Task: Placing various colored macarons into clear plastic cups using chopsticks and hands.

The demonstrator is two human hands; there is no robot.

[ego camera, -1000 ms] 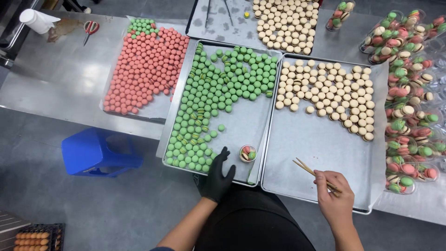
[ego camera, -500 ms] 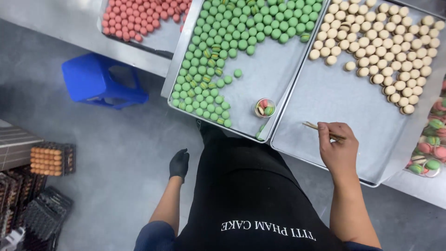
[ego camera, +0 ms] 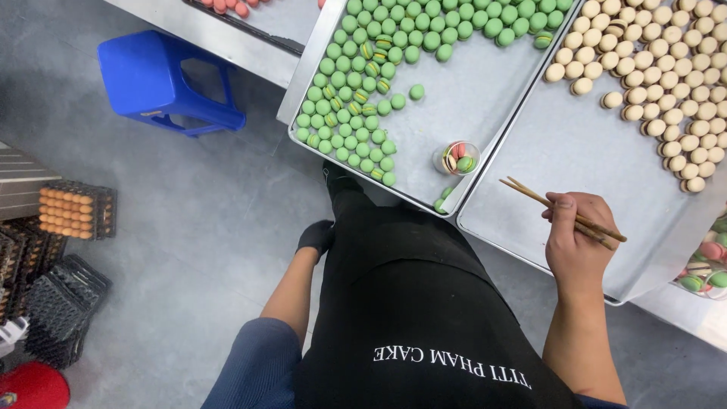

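Right hand (ego camera: 577, 241), bare, clamped on slim wooden chopsticks (ego camera: 560, 212) over the near edge of a smooth metal tray (ego camera: 560, 151); long axis running right to left, tips pointing far-left. Left hand (ego camera: 316, 235), black-gloved, hanging at the hip, grip impossible to tell. Just left, a small clear cup (ego camera: 457, 158) of round macarons on the green-macaron tray (ego camera: 469, 91). Far left, a blue plastic stool (ego camera: 168, 82).

Light: I see bright, even overhead light | Glare: soft sheen on the metal trays (ego camera: 485, 83) | Shadows: faint, short on the grey floor (ego camera: 189, 220) | Focus: sharp centre | Edges: wide-angle bending, slight corner softness
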